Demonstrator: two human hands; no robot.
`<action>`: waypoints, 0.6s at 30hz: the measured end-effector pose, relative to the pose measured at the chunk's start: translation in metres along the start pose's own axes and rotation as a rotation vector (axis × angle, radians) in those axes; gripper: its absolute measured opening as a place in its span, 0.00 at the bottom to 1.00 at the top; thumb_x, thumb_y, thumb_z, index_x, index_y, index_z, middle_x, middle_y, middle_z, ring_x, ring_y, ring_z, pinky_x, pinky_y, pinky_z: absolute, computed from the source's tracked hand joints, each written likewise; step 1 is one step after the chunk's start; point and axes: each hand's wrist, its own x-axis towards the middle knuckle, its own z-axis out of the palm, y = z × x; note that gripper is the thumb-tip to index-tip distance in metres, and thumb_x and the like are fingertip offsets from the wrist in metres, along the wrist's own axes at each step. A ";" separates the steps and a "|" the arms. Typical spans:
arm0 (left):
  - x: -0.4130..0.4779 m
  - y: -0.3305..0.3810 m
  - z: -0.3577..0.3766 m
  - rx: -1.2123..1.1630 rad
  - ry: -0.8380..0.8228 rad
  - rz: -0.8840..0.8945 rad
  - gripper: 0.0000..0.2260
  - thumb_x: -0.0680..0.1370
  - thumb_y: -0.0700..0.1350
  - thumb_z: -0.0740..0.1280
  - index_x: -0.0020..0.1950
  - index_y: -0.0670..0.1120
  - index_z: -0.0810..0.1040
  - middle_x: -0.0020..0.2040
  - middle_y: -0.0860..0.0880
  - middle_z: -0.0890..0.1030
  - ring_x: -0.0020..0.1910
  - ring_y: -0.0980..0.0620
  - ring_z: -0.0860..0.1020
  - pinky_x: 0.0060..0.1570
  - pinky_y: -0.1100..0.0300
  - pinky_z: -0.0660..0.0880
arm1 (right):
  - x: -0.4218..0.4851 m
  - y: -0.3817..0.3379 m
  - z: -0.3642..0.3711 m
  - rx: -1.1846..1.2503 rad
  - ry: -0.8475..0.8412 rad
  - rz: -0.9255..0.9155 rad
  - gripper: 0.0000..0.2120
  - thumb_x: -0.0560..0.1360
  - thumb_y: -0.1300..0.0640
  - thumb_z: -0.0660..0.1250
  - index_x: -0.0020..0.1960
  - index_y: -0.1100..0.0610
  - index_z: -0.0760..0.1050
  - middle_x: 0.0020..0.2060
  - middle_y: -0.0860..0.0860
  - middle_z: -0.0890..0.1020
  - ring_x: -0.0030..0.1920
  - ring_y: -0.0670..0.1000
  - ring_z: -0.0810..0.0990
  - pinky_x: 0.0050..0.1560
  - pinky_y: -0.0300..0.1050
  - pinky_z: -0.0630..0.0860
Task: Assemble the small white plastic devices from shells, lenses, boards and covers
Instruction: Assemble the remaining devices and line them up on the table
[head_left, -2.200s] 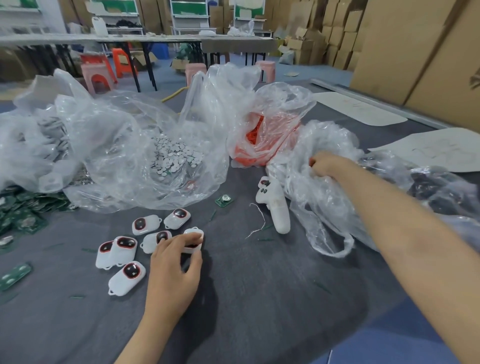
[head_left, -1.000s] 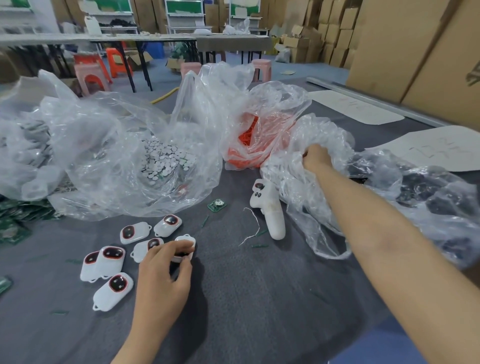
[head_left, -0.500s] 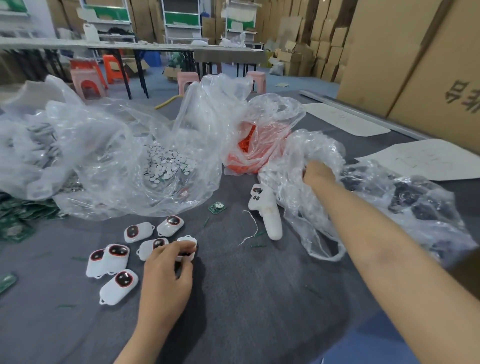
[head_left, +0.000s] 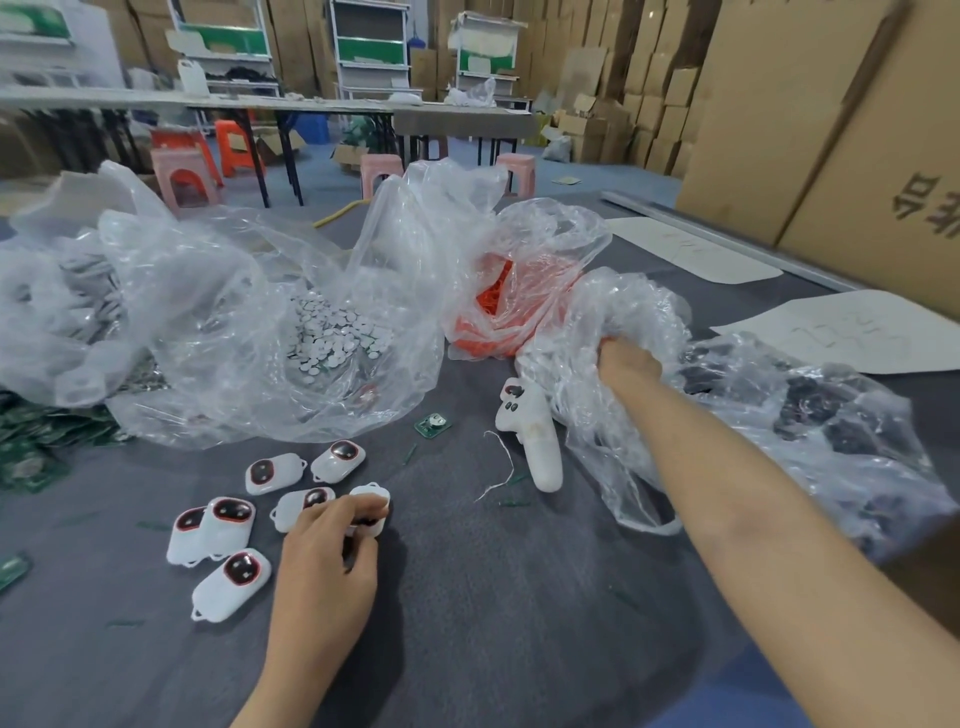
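Two hands work apart, each closed on something.
Left hand (head_left: 324, 564) pinches a white device (head_left: 372, 506) left of the controller (head_left: 531, 439); right hand (head_left: 626, 364) grips the dark-parts bag (head_left: 831, 415) beside it; bags behind hold white discs (head_left: 332, 338), orange pieces (head_left: 493, 306).

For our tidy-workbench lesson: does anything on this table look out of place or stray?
Yes. A white handheld controller lies among the parts, seemingly unrelated to them. One green board sits alone, away from the board pile at the left, and a loose white thread trails beside the controller.
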 end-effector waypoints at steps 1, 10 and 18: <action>0.000 0.000 0.000 0.001 0.003 0.002 0.20 0.69 0.26 0.67 0.47 0.53 0.80 0.43 0.61 0.80 0.51 0.69 0.72 0.47 0.81 0.64 | 0.002 0.000 0.000 -0.008 -0.009 0.008 0.17 0.80 0.60 0.53 0.67 0.59 0.70 0.63 0.57 0.76 0.62 0.59 0.75 0.58 0.50 0.71; 0.002 -0.002 0.001 0.022 0.003 -0.010 0.22 0.69 0.26 0.67 0.46 0.54 0.78 0.43 0.61 0.80 0.49 0.63 0.74 0.49 0.80 0.64 | 0.007 0.007 0.000 0.150 0.010 0.005 0.11 0.79 0.61 0.57 0.57 0.61 0.75 0.55 0.59 0.79 0.55 0.61 0.77 0.51 0.50 0.72; 0.000 -0.004 0.001 0.013 0.005 -0.022 0.23 0.70 0.28 0.67 0.46 0.57 0.77 0.43 0.54 0.81 0.48 0.61 0.74 0.48 0.79 0.63 | 0.002 0.015 -0.020 0.135 0.037 -0.073 0.05 0.75 0.57 0.64 0.42 0.59 0.73 0.43 0.57 0.78 0.41 0.57 0.75 0.40 0.46 0.69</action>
